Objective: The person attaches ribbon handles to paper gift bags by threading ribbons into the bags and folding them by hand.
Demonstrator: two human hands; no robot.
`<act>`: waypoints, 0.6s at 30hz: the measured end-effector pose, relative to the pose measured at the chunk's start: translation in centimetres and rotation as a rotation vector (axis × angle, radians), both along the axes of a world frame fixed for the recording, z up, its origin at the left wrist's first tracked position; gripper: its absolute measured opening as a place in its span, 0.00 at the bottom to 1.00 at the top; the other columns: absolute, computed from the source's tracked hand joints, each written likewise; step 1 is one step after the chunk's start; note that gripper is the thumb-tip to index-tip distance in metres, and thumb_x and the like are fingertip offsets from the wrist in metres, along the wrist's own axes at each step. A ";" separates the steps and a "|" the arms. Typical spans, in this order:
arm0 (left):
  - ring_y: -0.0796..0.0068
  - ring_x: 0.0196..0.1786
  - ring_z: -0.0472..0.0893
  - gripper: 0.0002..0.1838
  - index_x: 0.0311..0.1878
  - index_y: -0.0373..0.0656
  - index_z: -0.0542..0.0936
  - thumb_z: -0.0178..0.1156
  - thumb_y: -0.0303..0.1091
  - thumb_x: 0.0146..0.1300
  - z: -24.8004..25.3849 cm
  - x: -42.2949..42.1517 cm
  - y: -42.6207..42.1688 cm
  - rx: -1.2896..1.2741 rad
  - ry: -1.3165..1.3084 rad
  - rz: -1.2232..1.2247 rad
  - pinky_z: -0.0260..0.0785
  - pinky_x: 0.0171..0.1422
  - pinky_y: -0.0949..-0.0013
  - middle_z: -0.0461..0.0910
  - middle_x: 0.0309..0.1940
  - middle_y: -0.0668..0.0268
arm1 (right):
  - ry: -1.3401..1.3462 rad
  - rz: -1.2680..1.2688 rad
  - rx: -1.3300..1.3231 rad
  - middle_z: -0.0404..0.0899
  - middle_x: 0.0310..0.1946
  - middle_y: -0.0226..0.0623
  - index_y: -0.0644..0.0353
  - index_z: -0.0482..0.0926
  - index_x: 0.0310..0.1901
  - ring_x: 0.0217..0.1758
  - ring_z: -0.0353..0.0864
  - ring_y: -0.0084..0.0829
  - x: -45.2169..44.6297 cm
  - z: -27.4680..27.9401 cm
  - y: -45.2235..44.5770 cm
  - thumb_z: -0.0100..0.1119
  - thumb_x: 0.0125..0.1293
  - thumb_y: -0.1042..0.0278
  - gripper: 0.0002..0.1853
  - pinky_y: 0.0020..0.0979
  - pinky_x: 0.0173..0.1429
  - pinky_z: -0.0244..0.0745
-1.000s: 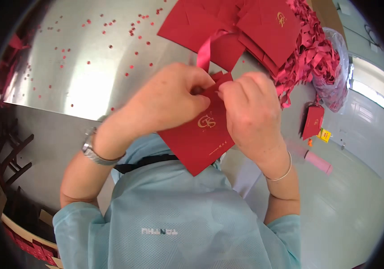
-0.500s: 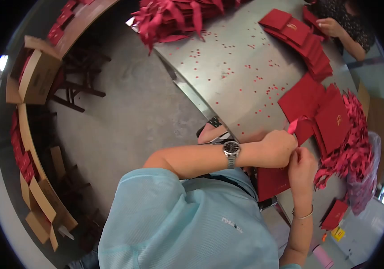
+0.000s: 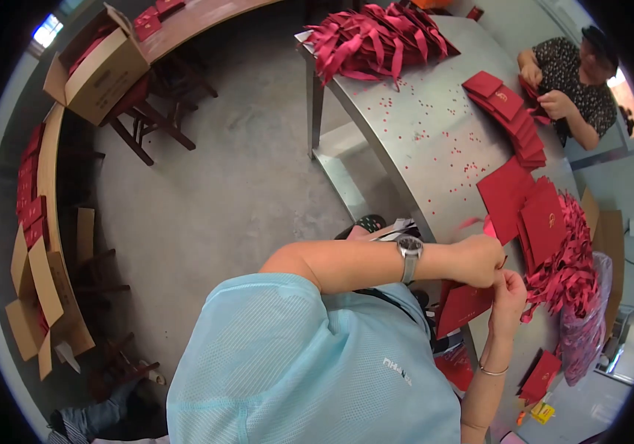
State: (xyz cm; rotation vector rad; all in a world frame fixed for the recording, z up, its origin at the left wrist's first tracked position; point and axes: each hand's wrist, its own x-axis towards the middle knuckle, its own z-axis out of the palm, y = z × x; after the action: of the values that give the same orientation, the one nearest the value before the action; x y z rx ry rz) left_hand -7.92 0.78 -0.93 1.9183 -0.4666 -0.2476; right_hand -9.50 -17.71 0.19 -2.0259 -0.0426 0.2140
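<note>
Red bag (image 3: 462, 311) is hanging in front of the person's waist, at the near side of the metal table (image 3: 406, 159). I am observing the left hand (image 3: 480, 260) and the right hand (image 3: 509, 294) gripping its upper end with fingers curled closed; exact fingertip contact is being hidden from me. Pink ribbon (image 3: 489, 226) is protruding just beside the left hand, near the stacked red bags (image 3: 541, 226).

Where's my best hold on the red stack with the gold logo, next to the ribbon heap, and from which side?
Pinch the red stack by its stepped picture-left edge, likely best from the side away from the ribbon heap: layers show along that edge, while the heap crowds the opposite side.
</note>
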 end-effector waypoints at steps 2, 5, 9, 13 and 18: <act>0.70 0.26 0.84 0.09 0.41 0.35 0.82 0.60 0.30 0.61 -0.9 0.1 0.3 -0.520 0.583 0.000 0.78 0.30 0.69 0.83 0.26 0.57 | -0.081 0.030 -0.029 0.77 0.30 0.26 0.66 0.78 0.39 0.34 0.72 0.15 -1.0 -0.2 -0.2 0.60 0.71 0.67 0.09 0.18 0.41 0.68; 0.73 0.27 0.84 0.09 0.44 0.34 0.80 0.56 0.27 0.63 -1.8 -1.4 0.9 -0.533 0.447 -0.082 0.78 0.29 0.71 0.83 0.28 0.60 | -0.198 0.080 -0.070 0.76 0.30 0.26 0.65 0.77 0.38 0.35 0.71 0.16 -2.3 -0.6 -0.3 0.59 0.71 0.69 0.07 0.19 0.41 0.68; 0.69 0.24 0.85 0.06 0.39 0.33 0.80 0.55 0.22 0.61 0.1 -2.9 1.9 -0.497 0.339 -0.097 0.79 0.27 0.69 0.83 0.27 0.58 | -0.223 0.037 0.044 0.76 0.31 0.27 0.65 0.74 0.46 0.35 0.72 0.16 -3.9 0.2 0.8 0.60 0.70 0.74 0.08 0.18 0.42 0.68; 0.73 0.28 0.85 0.08 0.43 0.34 0.79 0.56 0.24 0.62 -0.5 -3.1 1.9 -0.541 0.379 -0.128 0.77 0.28 0.72 0.83 0.29 0.60 | -0.219 0.065 0.113 0.75 0.31 0.27 0.64 0.70 0.54 0.35 0.72 0.16 -4.1 0.7 1.3 0.60 0.69 0.77 0.15 0.18 0.44 0.68; 0.57 0.31 0.84 0.04 0.36 0.35 0.80 0.60 0.24 0.57 -3.0 -2.4 0.7 -0.285 -0.362 0.002 0.75 0.35 0.60 0.82 0.27 0.53 | -0.355 0.121 0.057 0.76 0.30 0.26 0.65 0.71 0.56 0.33 0.71 0.17 -4.3 -0.1 1.7 0.59 0.70 0.74 0.15 0.18 0.41 0.66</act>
State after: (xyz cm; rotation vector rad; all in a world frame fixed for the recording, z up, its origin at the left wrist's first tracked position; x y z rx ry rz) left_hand -10.36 1.53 -3.92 1.6838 -0.7001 0.1652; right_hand -13.82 -15.97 0.10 -1.9839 -0.3905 -0.0725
